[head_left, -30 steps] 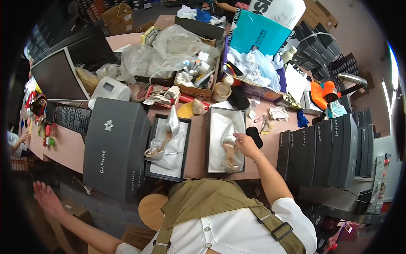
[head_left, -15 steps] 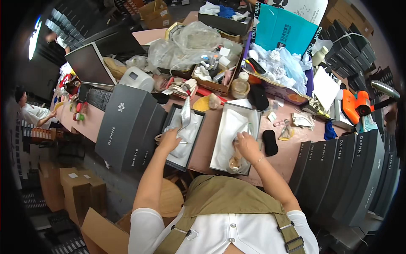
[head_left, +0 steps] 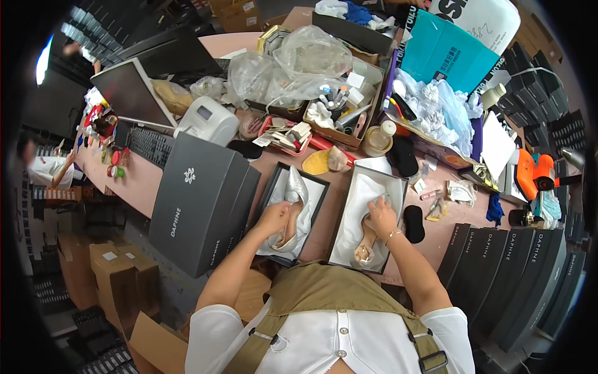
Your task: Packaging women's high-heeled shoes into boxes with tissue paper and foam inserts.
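Observation:
A silver pointed-toe shoe (head_left: 297, 193) lies over white tissue in a dark shallow box (head_left: 321, 201), its toe pointing away from me. My left hand (head_left: 275, 219) is closed on the shoe's left side, near the middle. To the right, a second shallow box (head_left: 403, 187) is lined with white paper (head_left: 351, 215). In it lies another shoe (head_left: 364, 252) with a pale insole, its near end close to the box's front edge. My right hand (head_left: 381, 215) is closed on the upper part of this shoe and hides much of it.
Dark shoe boxes (head_left: 187, 206) stand at my left, and a row of them (head_left: 504, 274) at my right. Behind are a monitor (head_left: 134, 93), a keyboard (head_left: 149, 146), a white device (head_left: 208, 121), plastic bags (head_left: 311, 59), a purple box (head_left: 430, 143) and an orange tool (head_left: 529, 168).
The silver shoe has come down from a raised, toe-up pose to lie in the left box, my left hand still on it. The view has shifted slightly.

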`<action>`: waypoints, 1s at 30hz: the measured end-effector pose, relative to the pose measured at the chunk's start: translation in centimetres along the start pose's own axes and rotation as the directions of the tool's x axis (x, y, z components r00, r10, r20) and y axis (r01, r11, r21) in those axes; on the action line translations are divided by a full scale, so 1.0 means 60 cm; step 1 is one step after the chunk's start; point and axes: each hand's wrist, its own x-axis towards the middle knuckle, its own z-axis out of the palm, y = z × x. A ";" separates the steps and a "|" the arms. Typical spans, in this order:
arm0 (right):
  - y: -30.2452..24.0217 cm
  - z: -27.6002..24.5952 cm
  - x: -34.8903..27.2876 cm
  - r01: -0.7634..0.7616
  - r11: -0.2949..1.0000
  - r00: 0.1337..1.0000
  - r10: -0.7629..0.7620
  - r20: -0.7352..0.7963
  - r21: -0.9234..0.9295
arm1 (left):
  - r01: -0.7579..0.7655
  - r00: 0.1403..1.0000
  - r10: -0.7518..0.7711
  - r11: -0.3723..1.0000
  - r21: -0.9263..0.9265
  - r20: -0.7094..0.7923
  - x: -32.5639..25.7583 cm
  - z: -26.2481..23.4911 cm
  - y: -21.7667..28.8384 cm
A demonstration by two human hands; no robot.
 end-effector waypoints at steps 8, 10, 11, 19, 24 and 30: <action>0.005 0.008 -0.003 0.002 0.999 1.000 -0.002 -0.028 -0.033 | -0.127 0.963 0.072 0.971 -0.201 -0.261 0.060 0.035 -0.063; 0.005 0.006 0.012 0.030 0.999 0.999 -0.032 -0.044 -0.035 | -0.072 0.977 0.046 0.990 -0.118 -0.206 0.052 0.020 -0.033; 0.001 0.003 0.008 0.041 0.999 0.998 -0.042 -0.048 -0.029 | 0.007 0.985 -0.034 0.987 -0.161 -0.167 0.050 0.022 -0.028; 0.006 0.001 0.012 0.061 0.998 0.998 -0.061 -0.012 0.021 | -0.173 0.940 0.163 0.985 -0.008 -0.299 0.054 0.022 0.018; 0.006 0.006 0.006 0.013 1.000 1.000 -0.013 0.005 0.002 | -0.163 0.931 0.081 0.964 -0.208 -0.355 0.069 0.049 0.022; 0.009 -0.001 -0.009 0.014 1.000 0.999 -0.013 -0.038 0.025 | -0.120 0.934 0.080 0.988 -0.095 -0.348 0.066 0.045 0.027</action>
